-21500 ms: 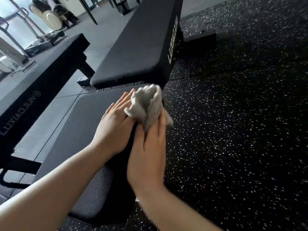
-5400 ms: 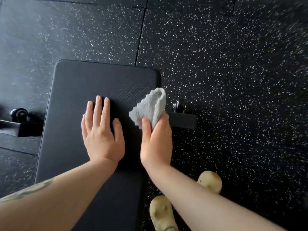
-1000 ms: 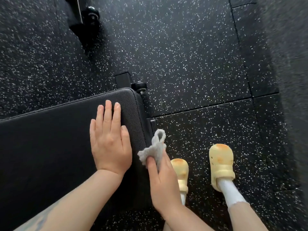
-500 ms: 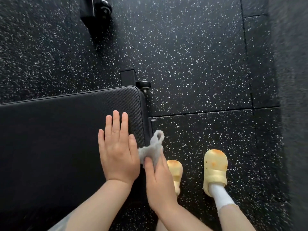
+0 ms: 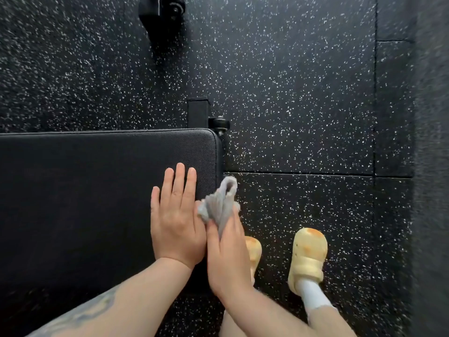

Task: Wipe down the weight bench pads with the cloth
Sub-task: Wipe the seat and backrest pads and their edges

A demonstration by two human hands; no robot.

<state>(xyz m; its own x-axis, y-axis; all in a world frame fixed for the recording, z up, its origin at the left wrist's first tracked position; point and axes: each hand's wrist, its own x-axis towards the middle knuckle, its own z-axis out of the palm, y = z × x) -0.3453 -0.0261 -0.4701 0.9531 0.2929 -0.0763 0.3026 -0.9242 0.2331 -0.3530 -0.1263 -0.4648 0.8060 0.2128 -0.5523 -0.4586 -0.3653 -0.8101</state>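
Head view, nearest first: my right hand [image 5: 227, 254] pinches the grey cloth [image 5: 218, 205] against the end face of the bench pad [image 5: 97, 190]; its fingers are folded under the bunched fabric, so I cannot see how much cloth meets the pad. My left hand [image 5: 176, 220] lies flat beside it on the pad top, fingers [image 5: 178, 178] straight, bracing. Over the last second both hands have slid back toward me along that end edge, so I judge the top done and this edge pass nearly finished. My yellow clogs [image 5: 307, 259] stand on the speckled floor [image 5: 303, 93]; one is half hidden by my wrist. Beyond, the frame foot and wheel [image 5: 216, 124] peek out; the pad runs off the left edge
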